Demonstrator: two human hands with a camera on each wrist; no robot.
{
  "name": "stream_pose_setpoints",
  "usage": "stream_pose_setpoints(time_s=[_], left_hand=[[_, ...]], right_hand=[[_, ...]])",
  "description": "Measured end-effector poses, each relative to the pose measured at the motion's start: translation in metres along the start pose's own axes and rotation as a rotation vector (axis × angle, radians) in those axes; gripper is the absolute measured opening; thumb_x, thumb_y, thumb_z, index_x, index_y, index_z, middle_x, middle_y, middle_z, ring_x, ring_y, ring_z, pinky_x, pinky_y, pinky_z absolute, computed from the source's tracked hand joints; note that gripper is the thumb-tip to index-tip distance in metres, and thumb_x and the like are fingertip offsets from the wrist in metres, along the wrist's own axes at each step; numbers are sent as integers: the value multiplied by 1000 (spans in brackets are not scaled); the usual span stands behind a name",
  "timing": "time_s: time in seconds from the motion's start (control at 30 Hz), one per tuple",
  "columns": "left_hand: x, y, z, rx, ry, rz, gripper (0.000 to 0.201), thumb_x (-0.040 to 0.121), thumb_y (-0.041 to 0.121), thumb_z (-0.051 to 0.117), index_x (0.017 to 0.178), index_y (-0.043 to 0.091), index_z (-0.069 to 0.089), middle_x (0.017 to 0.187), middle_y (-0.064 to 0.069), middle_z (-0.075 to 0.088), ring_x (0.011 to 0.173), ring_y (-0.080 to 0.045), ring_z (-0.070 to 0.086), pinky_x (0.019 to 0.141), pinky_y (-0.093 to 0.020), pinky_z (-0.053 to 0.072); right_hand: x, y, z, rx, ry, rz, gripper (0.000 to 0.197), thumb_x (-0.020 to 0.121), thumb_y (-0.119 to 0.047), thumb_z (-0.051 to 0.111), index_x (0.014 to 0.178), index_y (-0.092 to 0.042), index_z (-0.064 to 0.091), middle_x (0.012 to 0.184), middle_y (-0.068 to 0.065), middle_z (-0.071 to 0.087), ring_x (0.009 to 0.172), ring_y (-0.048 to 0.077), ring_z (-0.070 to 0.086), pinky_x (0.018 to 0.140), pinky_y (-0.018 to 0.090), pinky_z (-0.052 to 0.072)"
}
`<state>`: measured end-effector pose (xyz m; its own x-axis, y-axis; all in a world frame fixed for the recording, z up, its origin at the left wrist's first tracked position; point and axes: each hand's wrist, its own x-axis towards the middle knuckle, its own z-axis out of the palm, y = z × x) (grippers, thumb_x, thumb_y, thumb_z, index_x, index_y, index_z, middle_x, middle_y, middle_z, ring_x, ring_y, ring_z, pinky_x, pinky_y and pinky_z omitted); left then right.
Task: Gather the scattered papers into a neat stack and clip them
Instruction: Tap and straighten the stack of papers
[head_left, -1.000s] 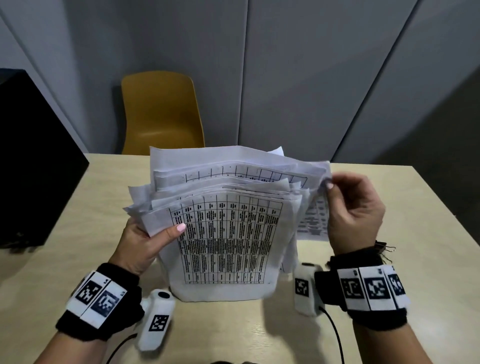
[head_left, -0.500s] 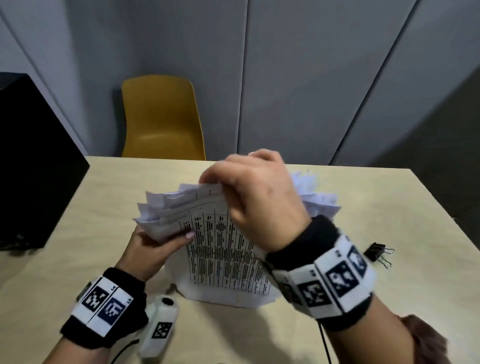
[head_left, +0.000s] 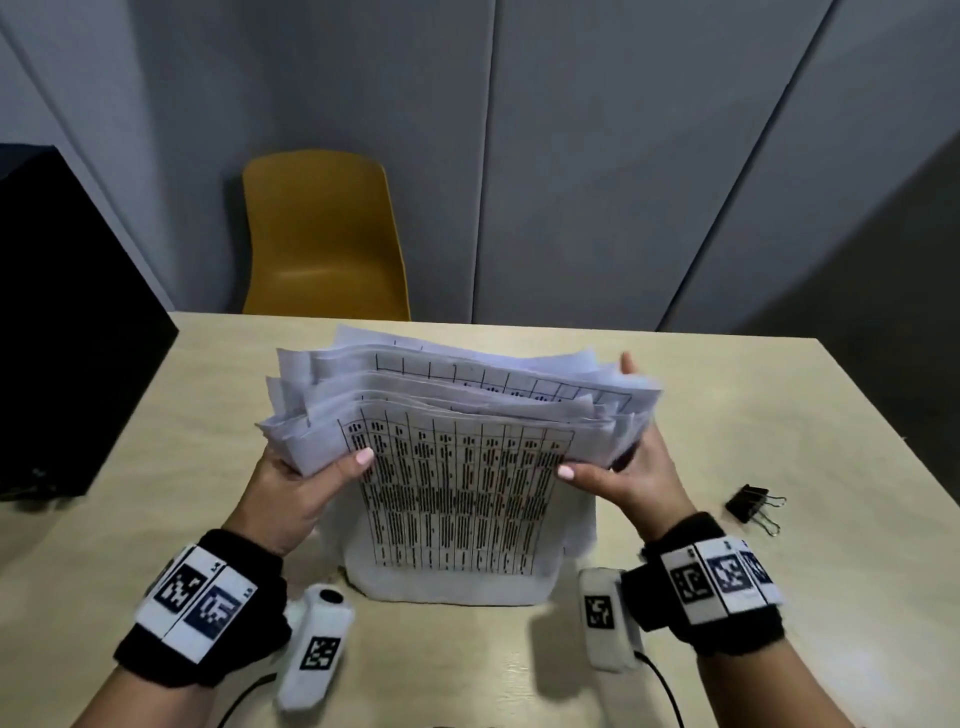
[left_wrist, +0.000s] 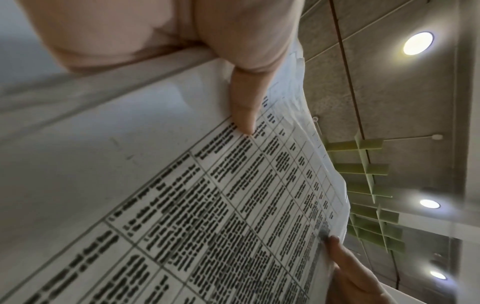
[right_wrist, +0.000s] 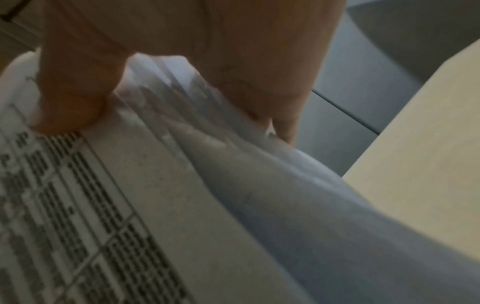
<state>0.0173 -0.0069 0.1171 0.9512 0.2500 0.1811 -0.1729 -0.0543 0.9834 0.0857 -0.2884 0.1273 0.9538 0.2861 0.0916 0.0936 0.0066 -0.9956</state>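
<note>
One pale wooden worktop (head_left: 727, 415) carried everything. Behind its far edge stood one yellow chair (head_left: 322, 234), and one large black object (head_left: 62, 322) sat at the worktop's left end.

One bundle of papers (head_left: 457, 467) stood upright on its bottom edge on the worktop, near the middle and close to the person. The sheets were too many and too overlapped to count; their top edges were uneven and fanned apart, and the front sheet showed a printed table of dark text in columns.

Two hands held the bundle, one at each side. The left hand (head_left: 296, 493) gripped the left edge, its thumb lying across the front sheet and its fingers behind the sheets. The right hand (head_left: 634, 478) gripped the right edge the same way, thumb on the front sheet, fingers reaching up behind the papers. In the right wrist view the thumb and fingers pinched the layered sheet edges between them.

Each wrist wore one black band with square coded markers, and one white wrist camera (head_left: 314, 649) hung below each.

One black binder clip (head_left: 750, 504) lay on the worktop to the right of the right hand, apart from the papers and touched by neither hand.
</note>
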Motion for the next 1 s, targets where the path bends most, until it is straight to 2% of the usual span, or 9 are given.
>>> stream_pose_setpoints(time_s=[0.07,0.13,0.23,0.4,0.5,0.6,0.7,0.87,1.0], left_hand=[[0,0,1,23,13,21,33,74,0,71,91,28,68,88,21,72,89,3,65,76,-10,50],[-1,-1,3,54,86,67,38,75,-2,69,86,35,71,85,26,71,86,7,64,75,-8,49],[-3,2,10,137,250,148,60,79,-3,64,79,57,66,76,38,66,79,17,61,73,-3,45],[-2,14,16,97,245,308,58,75,-5,67,84,52,69,82,38,66,86,14,62,77,-5,47],[-2,13,15,46,68,229,44,64,6,79,81,46,72,80,30,70,82,8,66,72,-11,52],[-1,1,12,26,13,90,36,71,-2,73,84,31,74,82,24,72,86,3,67,70,-10,51],[3,-7,6,-7,41,42,31,74,0,69,96,21,65,88,22,73,92,0,67,74,-10,50],[5,-12,-8,-32,13,6,70,47,56,81,102,15,66,99,7,74,95,-11,68,79,-20,54],[5,-11,-8,-17,8,29,44,60,37,81,94,11,68,90,12,75,88,-5,68,79,-20,55]], right_hand=[[2,3,3,-15,-7,-8,87,56,9,82,131,-14,43,97,-19,72,93,-5,65,76,12,51],[2,7,8,-62,64,-69,51,59,2,82,106,-3,61,84,-16,74,81,1,68,69,16,54],[-3,6,15,-24,196,-157,30,62,5,80,83,-11,65,75,-16,73,71,1,66,65,17,54],[-7,-6,26,62,284,-322,39,64,15,73,80,-20,67,71,-22,71,67,-6,64,62,10,50],[-10,-4,26,90,255,-310,47,62,4,78,103,2,56,85,-18,72,80,-1,67,71,12,51],[-14,6,20,95,154,-225,54,65,2,75,110,-11,49,97,-17,71,94,0,66,79,14,50],[-15,15,10,203,155,-180,57,61,0,58,117,-7,48,105,3,66,97,13,61,85,25,50],[-14,21,-10,414,144,-1,45,65,11,35,91,-11,65,65,-2,63,55,6,54,53,15,46],[-14,30,-22,356,122,64,49,85,18,30,90,-12,68,77,2,71,67,11,64,61,20,54]])
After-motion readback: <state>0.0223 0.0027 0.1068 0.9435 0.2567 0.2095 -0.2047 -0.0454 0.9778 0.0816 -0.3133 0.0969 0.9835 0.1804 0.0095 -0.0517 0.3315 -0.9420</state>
